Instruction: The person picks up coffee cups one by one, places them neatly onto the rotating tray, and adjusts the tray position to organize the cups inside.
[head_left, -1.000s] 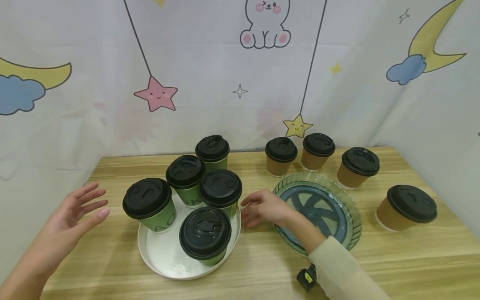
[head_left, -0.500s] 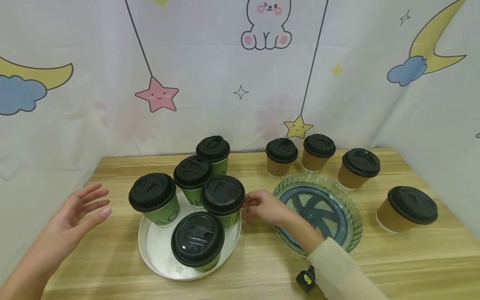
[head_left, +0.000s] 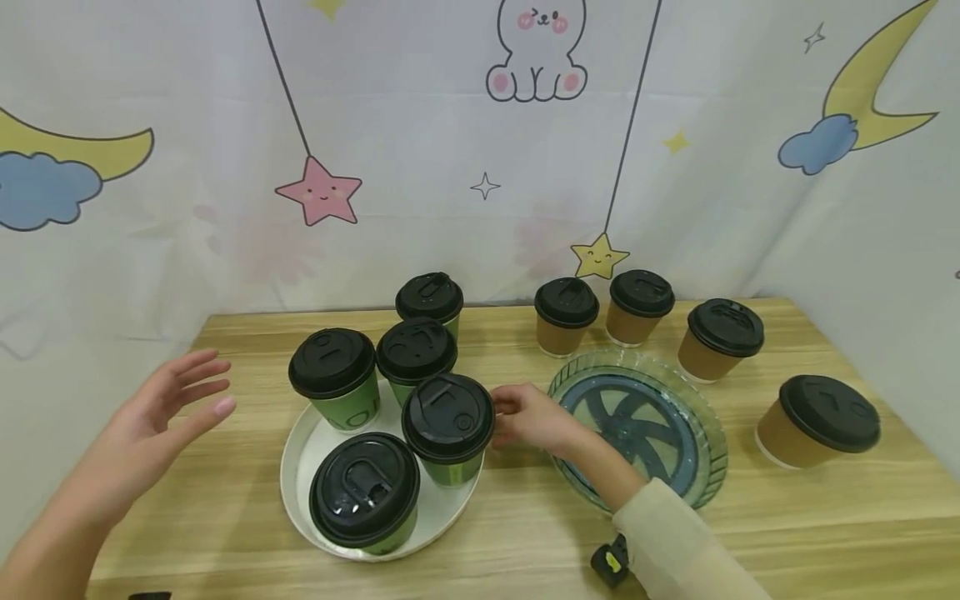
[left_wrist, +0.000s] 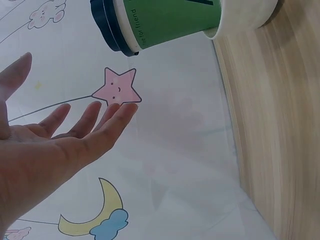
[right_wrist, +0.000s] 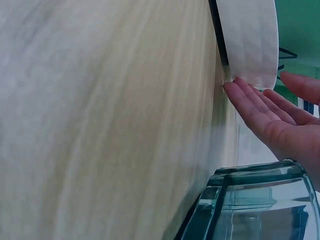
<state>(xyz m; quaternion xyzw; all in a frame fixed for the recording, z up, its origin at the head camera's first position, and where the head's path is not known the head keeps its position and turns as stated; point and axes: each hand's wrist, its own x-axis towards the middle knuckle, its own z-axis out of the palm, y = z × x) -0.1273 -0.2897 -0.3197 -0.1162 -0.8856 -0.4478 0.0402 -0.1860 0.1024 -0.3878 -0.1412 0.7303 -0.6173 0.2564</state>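
A round white tray [head_left: 296, 462] holds several green paper cups with black lids, among them a front cup [head_left: 364, 492] and a right-hand cup [head_left: 448, 425]. My right hand [head_left: 536, 417] is at the tray's right side; in the right wrist view its extended fingertips touch the white wall [right_wrist: 250, 40]. The left hand [head_left: 150, 433] hovers left of the tray, apart from it, palm inward with fingers loosely spread. Nothing lies in that palm in the left wrist view, where a green cup [left_wrist: 175, 22] stands beyond the fingers.
Another green cup [head_left: 430, 298] stands behind the tray. A ridged see-through teal dish [head_left: 708, 425] lies under the right forearm. Several brown lidded cups, such as the nearest one [head_left: 806, 425], stand around its back and right. A printed white cloth [head_left: 420, 125] hangs behind the table.
The tray has turned clockwise as seen from above: its front cup has swung left, the left cup back and right, the right-hand cup forward. Both hands stay nearly in place.
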